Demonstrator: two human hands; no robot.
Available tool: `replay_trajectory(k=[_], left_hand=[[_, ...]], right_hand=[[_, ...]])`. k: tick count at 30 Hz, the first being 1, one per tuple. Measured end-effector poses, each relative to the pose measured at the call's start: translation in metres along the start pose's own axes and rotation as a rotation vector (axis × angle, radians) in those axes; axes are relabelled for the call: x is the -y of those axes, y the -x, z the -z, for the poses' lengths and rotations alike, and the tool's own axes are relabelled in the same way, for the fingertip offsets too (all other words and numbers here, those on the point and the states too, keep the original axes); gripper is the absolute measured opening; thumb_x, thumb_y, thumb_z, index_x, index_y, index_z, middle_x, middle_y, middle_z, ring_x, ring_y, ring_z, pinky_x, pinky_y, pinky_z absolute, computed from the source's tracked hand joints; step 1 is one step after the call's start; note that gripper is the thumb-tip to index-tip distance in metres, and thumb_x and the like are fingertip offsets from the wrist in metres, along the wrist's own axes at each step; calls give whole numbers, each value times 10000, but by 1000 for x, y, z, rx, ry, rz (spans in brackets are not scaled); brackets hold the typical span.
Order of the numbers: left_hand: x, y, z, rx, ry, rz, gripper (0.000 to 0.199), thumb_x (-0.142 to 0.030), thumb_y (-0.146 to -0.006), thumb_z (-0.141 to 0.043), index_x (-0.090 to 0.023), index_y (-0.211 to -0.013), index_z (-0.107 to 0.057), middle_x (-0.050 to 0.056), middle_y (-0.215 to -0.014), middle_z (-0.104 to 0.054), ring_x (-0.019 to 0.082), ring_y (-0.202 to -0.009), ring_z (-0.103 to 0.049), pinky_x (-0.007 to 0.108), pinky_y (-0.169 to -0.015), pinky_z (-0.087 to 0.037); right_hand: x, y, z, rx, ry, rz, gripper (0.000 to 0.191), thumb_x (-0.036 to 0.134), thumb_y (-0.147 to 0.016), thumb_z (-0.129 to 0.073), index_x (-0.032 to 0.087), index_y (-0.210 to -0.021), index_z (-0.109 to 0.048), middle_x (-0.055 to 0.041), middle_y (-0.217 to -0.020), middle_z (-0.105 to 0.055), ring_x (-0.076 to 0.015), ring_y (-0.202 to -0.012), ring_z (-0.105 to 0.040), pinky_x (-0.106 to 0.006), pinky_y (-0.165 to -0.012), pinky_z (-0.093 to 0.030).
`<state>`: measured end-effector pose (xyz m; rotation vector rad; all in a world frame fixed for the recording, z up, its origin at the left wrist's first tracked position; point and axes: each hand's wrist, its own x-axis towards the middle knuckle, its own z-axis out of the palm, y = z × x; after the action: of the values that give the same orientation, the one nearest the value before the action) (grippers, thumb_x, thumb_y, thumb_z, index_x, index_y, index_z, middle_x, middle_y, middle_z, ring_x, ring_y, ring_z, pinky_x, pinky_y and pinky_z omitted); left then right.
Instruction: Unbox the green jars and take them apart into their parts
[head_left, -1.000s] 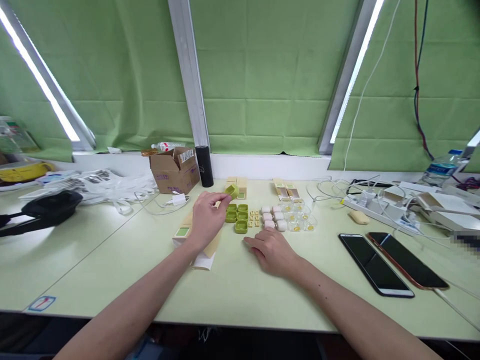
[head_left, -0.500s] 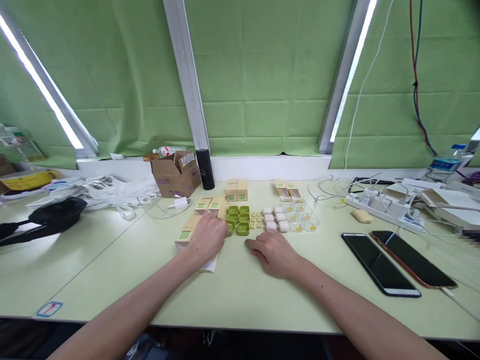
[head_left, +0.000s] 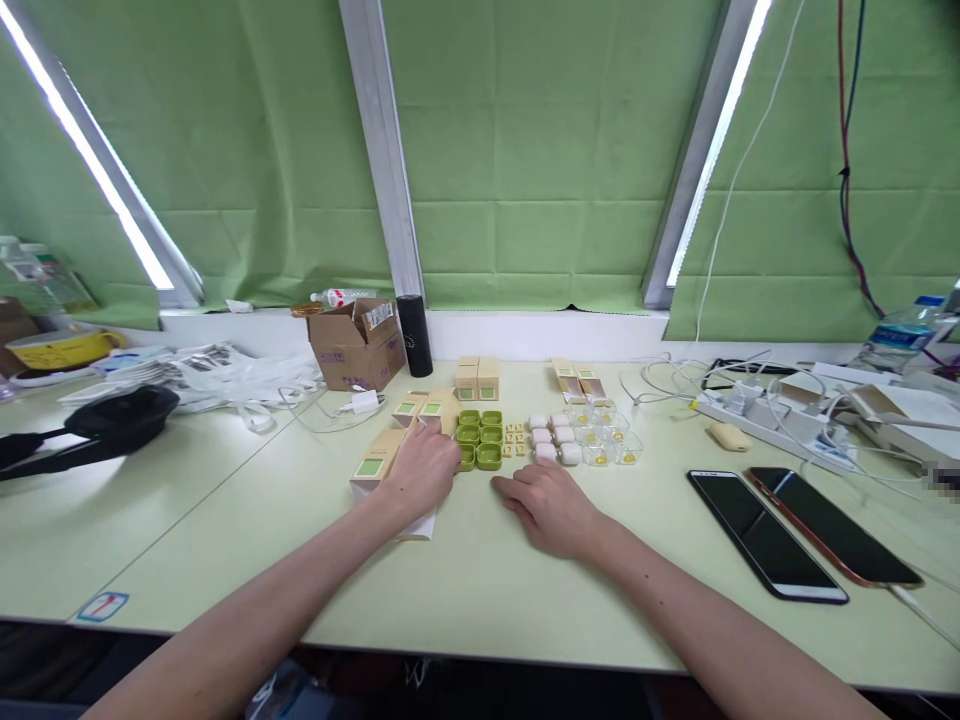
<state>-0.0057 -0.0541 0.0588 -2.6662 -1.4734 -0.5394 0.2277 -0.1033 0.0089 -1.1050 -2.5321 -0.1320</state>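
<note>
Where the left hand [head_left: 426, 465] is lowered: at the front left of 6 green trays [head_left: 490, 457]; the fingers are bent downward, and whether something is pinched cannot be told.
Right hand [head_left: 551, 508]: laid on the counter [head_left: 480, 590], with nothing seen held; the index finger is stretched out, the other fingers are curled and the thumb is kept apart.
Green trays: arranged in 2 columns of 3 on the counter, with the front left one partly covered by the left hand.
Small yellow pieces [head_left: 508, 450]: placed just beside the trays, toward the right.
Pinkish white blocks [head_left: 545, 453]: set in 2 columns, near the right knuckles.
Clear containers [head_left: 625, 452]: grouped just beside the blocks, with yellow spots seen.
Beige boxes [head_left: 466, 382]: 2 are stood upright behind the trays.
Phones [head_left: 765, 535]: 2 are laid at the right.
</note>
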Motion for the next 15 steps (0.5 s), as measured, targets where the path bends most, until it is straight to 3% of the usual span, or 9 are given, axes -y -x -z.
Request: replay_trajectory(k=[9, 15], left_hand=[[4, 2, -3, -19, 8, 5, 250, -297, -844, -670, -232, -607, -717, 151, -619, -663, 357, -973, -594, 458, -933, -404], [1, 1, -1, 108, -181, 9, 242, -251, -888, -631, -194, -687, -753, 160, -716, -702, 348, -1001, -587, 459, -947, -399]], right_hand=[[5, -4, 3, 77, 42, -23, 128, 207, -1007, -529, 191, -1108, -605, -31, -815, -679, -177, -723, -579, -341, -666, -250], [7, -7, 7, 161, 40, -41, 216, 239, -1038, -481, 184, -1217, -588, -58, -892, -700, -193, -788, -608, -341, -692, -280]])
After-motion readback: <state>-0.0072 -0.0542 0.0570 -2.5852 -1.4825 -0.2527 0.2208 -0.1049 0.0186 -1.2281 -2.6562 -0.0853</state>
